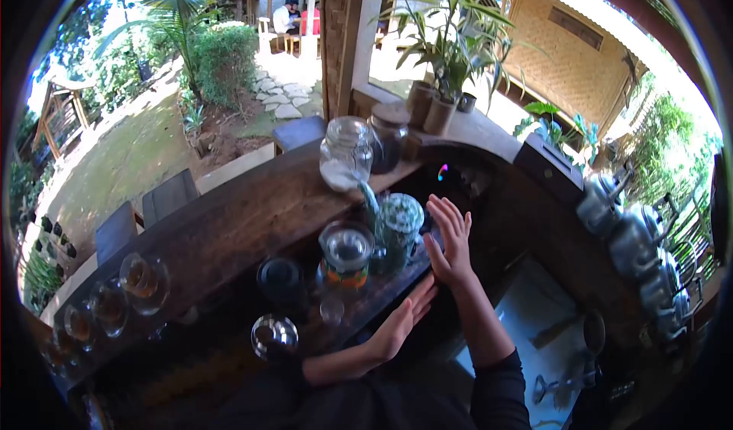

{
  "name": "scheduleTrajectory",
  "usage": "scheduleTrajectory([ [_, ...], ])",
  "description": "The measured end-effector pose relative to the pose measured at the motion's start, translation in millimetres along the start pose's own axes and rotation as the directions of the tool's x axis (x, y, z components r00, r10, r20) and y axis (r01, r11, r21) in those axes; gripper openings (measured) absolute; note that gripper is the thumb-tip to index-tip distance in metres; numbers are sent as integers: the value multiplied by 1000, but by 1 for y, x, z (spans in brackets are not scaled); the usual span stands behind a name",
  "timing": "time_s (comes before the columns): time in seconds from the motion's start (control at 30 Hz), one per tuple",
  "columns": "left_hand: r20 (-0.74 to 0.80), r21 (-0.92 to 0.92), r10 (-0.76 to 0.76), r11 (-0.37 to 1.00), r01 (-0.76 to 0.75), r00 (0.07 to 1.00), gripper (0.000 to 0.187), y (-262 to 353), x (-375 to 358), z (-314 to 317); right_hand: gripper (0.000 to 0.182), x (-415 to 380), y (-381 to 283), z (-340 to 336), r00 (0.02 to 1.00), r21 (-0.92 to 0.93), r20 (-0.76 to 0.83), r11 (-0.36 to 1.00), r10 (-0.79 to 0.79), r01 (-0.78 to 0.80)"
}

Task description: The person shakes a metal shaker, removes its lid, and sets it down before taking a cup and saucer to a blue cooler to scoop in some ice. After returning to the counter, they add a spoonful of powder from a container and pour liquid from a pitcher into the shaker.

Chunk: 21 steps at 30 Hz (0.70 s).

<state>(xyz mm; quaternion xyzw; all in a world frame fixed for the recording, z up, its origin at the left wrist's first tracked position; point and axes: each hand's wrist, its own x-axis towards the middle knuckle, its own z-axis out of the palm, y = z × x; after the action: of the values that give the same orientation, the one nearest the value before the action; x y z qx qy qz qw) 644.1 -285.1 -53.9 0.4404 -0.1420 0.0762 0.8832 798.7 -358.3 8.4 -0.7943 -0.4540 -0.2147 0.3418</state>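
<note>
My right hand [450,240] is raised beside a green and white patterned teapot [400,220], with its fingers stretched out and the palm toward the pot. Lower down, my left hand [398,324] lies flat-fingered, its fingertips close to my right wrist. Both hands hold nothing. A clear glass pitcher [347,248] stands left of the teapot, above an orange and green patterned band. In front of the pitcher sits a small clear glass [331,310]. A shiny round metal vessel [274,335] is left of my left hand, with a dark round vessel [281,279] behind it.
On the curved wooden counter [252,215] stand a glass jar with white contents [345,155] and a dark-filled lidded jar [389,136]. Cups on glass saucers [143,281] line the left. Several metal kettles [637,235] stand at right. Potted plants [441,113] stand behind; people [289,19] sit far off.
</note>
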Motion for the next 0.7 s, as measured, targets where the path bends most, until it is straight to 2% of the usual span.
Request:
scheduleTrajectory([
  [0.07, 73, -90, -173, 980, 179, 982, 65, -2, 11, -21, 44, 48, 31, 5, 992, -113, -125, 993, 19, -33],
  [0.1, 0, -90, -230, 969, 229, 973, 61, -4, 14, -27, 40, 73, 55, 8, 978, -8, -211, 1000, 11, -13],
  [0.13, 0, -87, -228, 970, 227, 974, 61, -4, 15, -34, 36, 100, 82, 11, 956, 97, -292, 995, 16, 13],
  [0.2, -34, -51, -322, 946, 320, 946, 57, -3, 13, -46, 31, 147, 119, 12, 923, 72, -335, 982, 189, -175],
  [0.27, -30, -42, -299, 954, 297, 954, 56, -2, 11, -58, 36, 192, 167, 18, 883, 113, -363, 955, 298, -276],
  [0.33, -32, -25, -261, 965, 260, 965, 56, -1, 9, -67, 41, 227, 189, 16, 893, -14, -320, 941, 317, -339],
  [0.4, -37, 24, -243, 970, 244, 969, 54, 3, 2, -69, 47, 253, 199, 18, 924, -206, -273, 921, 269, -329],
  [0.47, -67, 26, -229, 973, 231, 971, 56, 5, -4, -70, 55, 275, 207, 23, 935, -235, -224, 916, 276, -326],
  [0.53, -91, 21, -223, 974, 226, 971, 57, 4, -9, -72, 56, 287, 220, 28, 953, -393, -178, 870, 246, -299],
  [0.6, -84, 40, -190, 980, 193, 978, 56, 2, -11, -73, 59, 285, 202, 23, 951, -492, -120, 815, 285, -307],
  [0.63, -93, 42, -181, 982, 185, 979, 56, 2, -11, -74, 55, 286, 200, 24, 962, -574, -112, 774, 249, -267],
  [0.7, -93, 29, -197, 979, 200, 976, 54, 3, -13, -73, 53, 290, 197, 21, 959, -573, -86, 775, 268, -268],
])
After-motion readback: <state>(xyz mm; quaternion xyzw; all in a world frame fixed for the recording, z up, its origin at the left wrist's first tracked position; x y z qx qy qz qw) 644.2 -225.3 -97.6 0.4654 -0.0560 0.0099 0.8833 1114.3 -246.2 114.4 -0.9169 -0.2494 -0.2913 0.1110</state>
